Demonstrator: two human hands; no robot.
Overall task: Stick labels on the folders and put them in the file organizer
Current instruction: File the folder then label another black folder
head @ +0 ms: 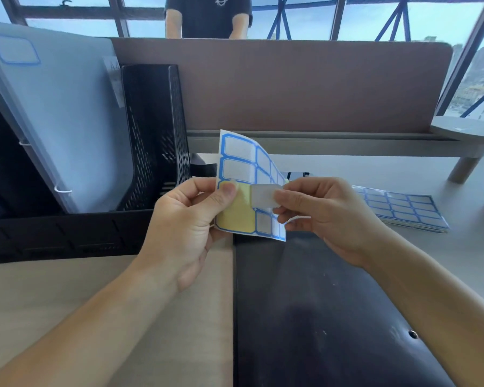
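Note:
My left hand [187, 219] pinches a sheet of blue-bordered labels [240, 163] by its lower left corner, held upright above the desk. Bare yellow backing shows on the sheet where a label has come off. My right hand [319, 213] pinches a single label [263, 195], half peeled and folded back off that sheet. A black folder [319, 317] lies flat on the desk under my right forearm. A black mesh file organizer [154, 135] stands at the left with a translucent blue folder [59, 121] in it, and that folder carries a label at its top.
A stack of more label sheets [402, 208] lies on the desk to the right. A brown partition [291, 85] runs along the desk's far edge, with a person standing behind it. A grey shelf [469, 129] stands at the far right.

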